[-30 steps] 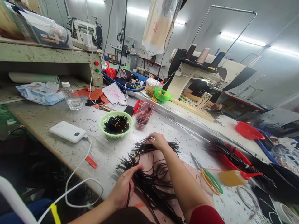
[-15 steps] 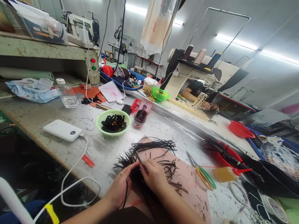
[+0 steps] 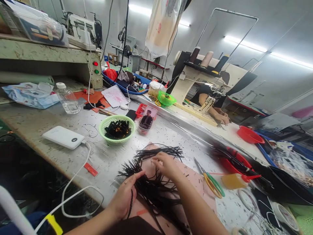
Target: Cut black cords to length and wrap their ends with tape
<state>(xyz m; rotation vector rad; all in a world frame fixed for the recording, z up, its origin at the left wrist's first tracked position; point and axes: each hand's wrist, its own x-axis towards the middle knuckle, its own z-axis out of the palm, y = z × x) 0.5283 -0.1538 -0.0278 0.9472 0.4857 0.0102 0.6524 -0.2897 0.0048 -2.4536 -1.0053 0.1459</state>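
Observation:
My left hand [image 3: 126, 195] is closed around a black cord [image 3: 131, 204], which hangs down past the palm. Under and beside that hand spreads a thick bundle of black cords [image 3: 156, 192], their cut ends fanned out at the upper left. My right hand [image 3: 166, 164] is above the bundle, its fingers slightly curled and apart, with nothing visible between them. Just beyond it, another bunch of black cords [image 3: 158, 152] lies across a pinkish sheet [image 3: 195, 186]. Scissors with yellow and green handles [image 3: 214, 185] rest to the right.
A pale green basket [image 3: 116, 130] of short black pieces stands beyond my hands, beside a propped phone [image 3: 148, 117]. On the left lie a white power bank [image 3: 63, 137] and its cable. A glue bottle [image 3: 233, 181] lies right. Another person works behind the sewing machine [image 3: 207, 75].
My right hand has moved up and right, away from the left hand and the cord, and its fingers have parted. My left hand stays put. The other person's hands have shifted.

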